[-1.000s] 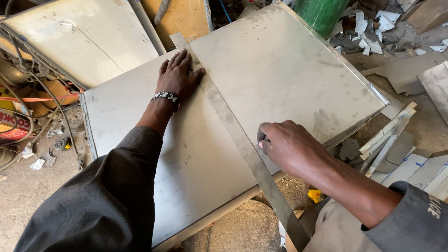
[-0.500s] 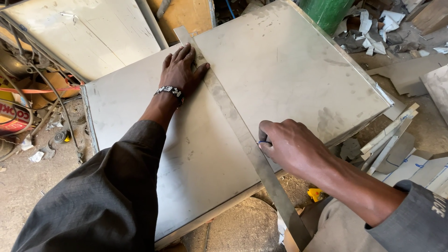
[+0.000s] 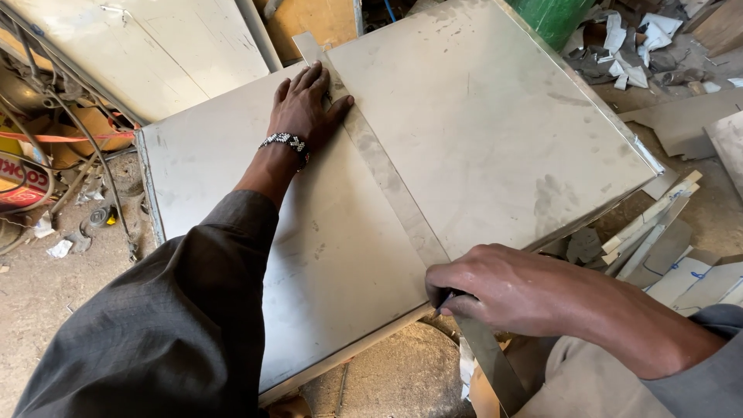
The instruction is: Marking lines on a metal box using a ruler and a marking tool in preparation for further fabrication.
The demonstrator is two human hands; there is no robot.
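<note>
Scrap and offcuts crowd the dirt floor [image 3: 46,302] all round us, with pale strips and torn paper off to the right and cables and a drum to the left. We're looking down on a big grey metal sheet [image 3: 495,139] lying flat, its near corner overhanging the ground.

Across it, running from the far edge down past the near edge, lies a long flat metal straightedge [image 3: 391,186]. Our left hand [image 3: 306,108] is spread flat, palm down, fingers [image 3: 313,77] wide open and pressing on the straightedge's far end and the sheet beside it; it grips nothing, it simply pins. A beaded bracelet [image 3: 285,142] sits at that wrist.

Our right hand [image 3: 503,290] is curled almost closed at the near edge, pinching a small dark marking tool [image 3: 445,300] whose tip sits hard against the straightedge; what kind of tool it is we cannot tell.

We'd judge the sheet stiff but thin, smooth and slippery, with sharp edges, so it is better lifted from under by two opposite sides. The straightedge looks light and liable to skate, hence the flat pressing palm.
</note>
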